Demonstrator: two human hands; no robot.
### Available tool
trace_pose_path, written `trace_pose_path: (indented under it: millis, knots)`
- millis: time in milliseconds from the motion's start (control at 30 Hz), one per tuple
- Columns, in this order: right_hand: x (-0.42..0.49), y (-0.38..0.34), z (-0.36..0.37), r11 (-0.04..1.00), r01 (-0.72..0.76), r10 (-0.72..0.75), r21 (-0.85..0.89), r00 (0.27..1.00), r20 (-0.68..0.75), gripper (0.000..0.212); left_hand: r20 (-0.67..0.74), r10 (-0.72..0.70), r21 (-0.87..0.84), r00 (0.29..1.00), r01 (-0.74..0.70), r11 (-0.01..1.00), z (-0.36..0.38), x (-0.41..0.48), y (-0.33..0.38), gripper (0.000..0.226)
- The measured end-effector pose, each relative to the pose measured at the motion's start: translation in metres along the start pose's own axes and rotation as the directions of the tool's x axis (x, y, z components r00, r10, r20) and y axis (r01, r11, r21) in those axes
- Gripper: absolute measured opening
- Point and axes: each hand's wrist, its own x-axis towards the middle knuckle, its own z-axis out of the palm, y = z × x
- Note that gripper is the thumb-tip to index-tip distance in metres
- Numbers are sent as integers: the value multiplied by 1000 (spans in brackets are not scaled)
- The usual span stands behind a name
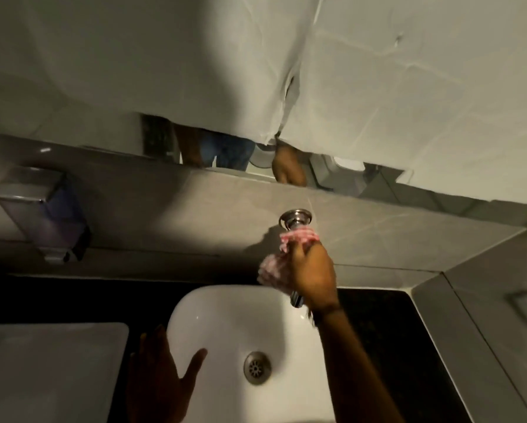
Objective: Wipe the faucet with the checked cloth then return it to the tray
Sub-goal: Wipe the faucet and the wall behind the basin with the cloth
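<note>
Checked cloth (289,248), soft and light, is bunching around the wall faucet (293,222); I'm clamping it there with my right hand (312,277), left hand (161,374) hovering spread over the sink (213,312).

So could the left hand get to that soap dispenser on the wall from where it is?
Probably yes. The left hand is open and empty at the basin's left rim, and nothing stands between it and the soap dispenser up-left.
</note>
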Motion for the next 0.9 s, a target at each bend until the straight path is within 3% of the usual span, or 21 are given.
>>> trace_pose_path:
  millis: [67, 133, 167, 233, 300, 367, 433, 500, 567, 633, 667, 700, 800, 867, 900]
  knots:
    - [-47, 26, 14, 983, 43, -13, 180, 986, -166, 24, -11, 0, -16, 1000, -1, 1000, 3, 3, 1, 119]
    - [-68, 38, 30, 967, -1, 61, 255, 972, -226, 43, 1, -19, -13, 1000, 19, 1000, 4, 6, 0, 120]
    - [-70, 41, 34, 969, -23, 81, 247, 971, -227, 45, 18, -27, -8, 999, 27, 1000, 4, 7, -1, 120]
    - [-56, 41, 25, 995, -25, 46, 92, 972, -229, 26, 9, -10, -11, 1000, 10, 1000, 4, 9, -3, 126]
    - [-21, 20, 3, 997, 9, -13, -73, 999, -50, 16, -18, 8, -26, 1000, -9, 1000, 5, 9, -1, 127]
    - [26, -11, -9, 995, -41, 60, -93, 975, 212, 28, 3, -10, -29, 1000, 10, 1000, 5, 7, -2, 118]
    - [50, -27, -9, 987, -89, 127, -137, 945, 303, 34, 15, -12, -18, 1000, 13, 1000, 6, 4, -5, 113]
    - [36, -15, -3, 992, -52, 71, -114, 984, 163, 40, 17, -1, -10, 1000, 1, 1000, 7, 5, -7, 115]
    - [-12, 15, 3, 997, 8, -2, 83, 998, -67, 41, 26, -3, -10, 1000, 4, 1000, 7, 8, -5, 117]
    - [-59, 45, 20, 961, 25, 17, 275, 989, -148, 38, 71, -29, -20, 997, 31, 999, 6, 12, -2, 121]
    - [-72, 53, 30, 951, 17, 34, 310, 987, -158, 47, 88, -40, -22, 995, 42, 999, 5, 14, -1, 123]
    - [-78, 55, 35, 959, 16, 32, 283, 986, -164, 52, 93, -41, -22, 995, 43, 999, 4, 15, -1, 125]
    - [-45, 46, 16, 997, 62, -51, 45, 976, -211, 23, 62, -21, -37, 998, 23, 999, 4, 18, -2, 123]
    - [0, 21, -4, 992, 60, -63, -114, 998, -27, 29, 39, -19, -30, 999, 20, 999, 7, 15, -3, 122]
    - [21, 4, -10, 992, 14, -2, -126, 996, 94, 36, 44, -23, -26, 999, 24, 999, 7, 14, -3, 123]
